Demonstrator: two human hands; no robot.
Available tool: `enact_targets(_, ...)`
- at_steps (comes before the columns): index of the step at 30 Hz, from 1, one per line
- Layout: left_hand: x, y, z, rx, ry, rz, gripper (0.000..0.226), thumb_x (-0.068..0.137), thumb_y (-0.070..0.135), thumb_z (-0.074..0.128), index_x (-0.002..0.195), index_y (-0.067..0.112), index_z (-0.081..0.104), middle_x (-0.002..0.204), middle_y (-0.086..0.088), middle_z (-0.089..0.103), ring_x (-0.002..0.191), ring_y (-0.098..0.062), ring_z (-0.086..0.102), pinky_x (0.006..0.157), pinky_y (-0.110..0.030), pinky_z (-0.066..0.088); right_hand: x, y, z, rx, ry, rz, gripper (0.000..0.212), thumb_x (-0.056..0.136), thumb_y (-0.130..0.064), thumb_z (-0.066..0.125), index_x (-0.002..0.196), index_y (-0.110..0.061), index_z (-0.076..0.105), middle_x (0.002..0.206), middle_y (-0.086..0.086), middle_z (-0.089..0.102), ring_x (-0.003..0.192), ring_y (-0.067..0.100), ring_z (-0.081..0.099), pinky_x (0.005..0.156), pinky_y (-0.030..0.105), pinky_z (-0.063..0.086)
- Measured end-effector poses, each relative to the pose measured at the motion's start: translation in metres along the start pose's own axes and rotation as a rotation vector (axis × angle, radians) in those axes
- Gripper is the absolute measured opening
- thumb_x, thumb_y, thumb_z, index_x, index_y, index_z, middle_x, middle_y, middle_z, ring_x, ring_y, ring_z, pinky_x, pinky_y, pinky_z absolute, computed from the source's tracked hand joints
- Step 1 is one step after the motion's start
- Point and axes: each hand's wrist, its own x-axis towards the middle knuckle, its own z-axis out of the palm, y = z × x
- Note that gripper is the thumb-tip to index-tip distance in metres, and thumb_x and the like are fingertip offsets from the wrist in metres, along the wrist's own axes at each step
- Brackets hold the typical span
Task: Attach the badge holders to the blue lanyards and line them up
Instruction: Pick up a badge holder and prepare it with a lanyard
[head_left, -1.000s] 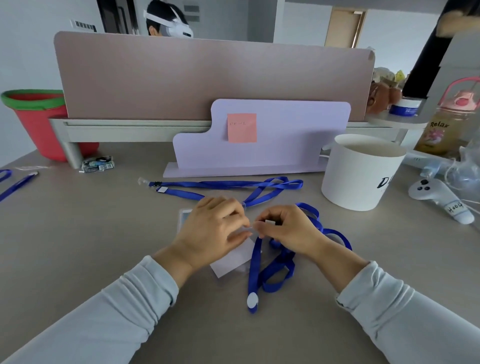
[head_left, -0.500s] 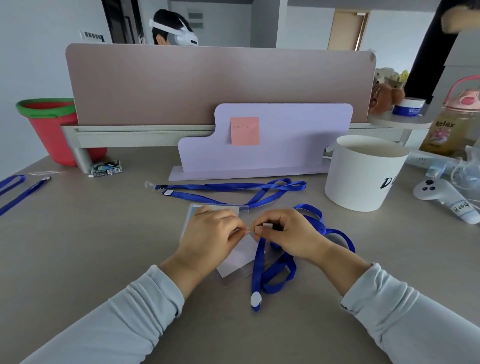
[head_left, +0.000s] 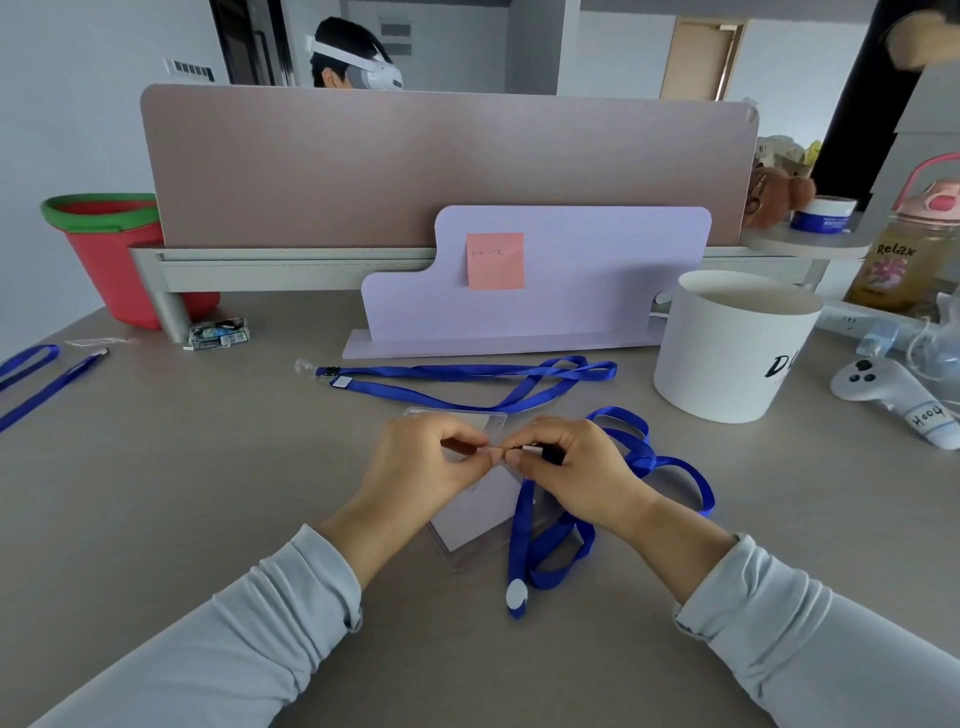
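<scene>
Left hand (head_left: 431, 462) and right hand (head_left: 571, 470) meet fingertip to fingertip just above the desk (head_left: 208, 493), both with fingers curled in a pinch. The right hand grips the clip (head_left: 532, 450) at the end of a blue lanyard (head_left: 522, 519). The left hand pinches the same small fitting from the other side; whether it also catches the holder's edge cannot be told. The clear holder (head_left: 467, 525) lies flat under the hands. Its long axis runs near to far, with the near end skewed a little to the right and the far edge towards the divider (head_left: 447, 166). The held lanyard's strap drops from the right hand towards the person and ends in a white tab (head_left: 516, 595), with the rest looped to the right. A second lanyard (head_left: 467, 371) lies beyond, long axis left to right, fitting at the left and no holder on it. A third lanyard (head_left: 31, 374) lies well apart at the left edge, also bare as far as visible. Judgement: the first attachment is in hand and no pair is finished. The other lanyards and the lining-up remain to be done.
</scene>
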Motion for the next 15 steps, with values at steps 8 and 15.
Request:
enact_targets(8, -0.002, -0.002, 0.009, 0.192, 0.021, 0.098, 0.014, 0.078, 0.026, 0.066, 0.080, 0.014, 0.073, 0.079, 0.004, 0.070, 0.072, -0.010, 0.063, 0.073, -0.036, 0.053, -0.001, 0.002, 0.005, 0.004, -0.006, 0.001, 0.018, 0.088, -0.013, 0.059, 0.097, -0.022, 0.071, 0.083, -0.025, 0.062, 0.085, -0.006, 0.060, 0.078, 0.004, 0.044)
enact_targets(15, -0.001, -0.001, 0.010, 0.257, 0.037, 0.118, 0.021, 0.076, 0.030, 0.054, 0.074, 0.015, 0.070, 0.069, 0.004, 0.067, 0.063, -0.012, 0.062, 0.070, -0.040, 0.051, -0.001, 0.001, 0.009, 0.011, 0.036, -0.001, 0.018, 0.088, -0.013, 0.059, 0.098, -0.021, 0.071, 0.085, -0.024, 0.063, 0.086, -0.007, 0.060, 0.078, 0.004, 0.044)
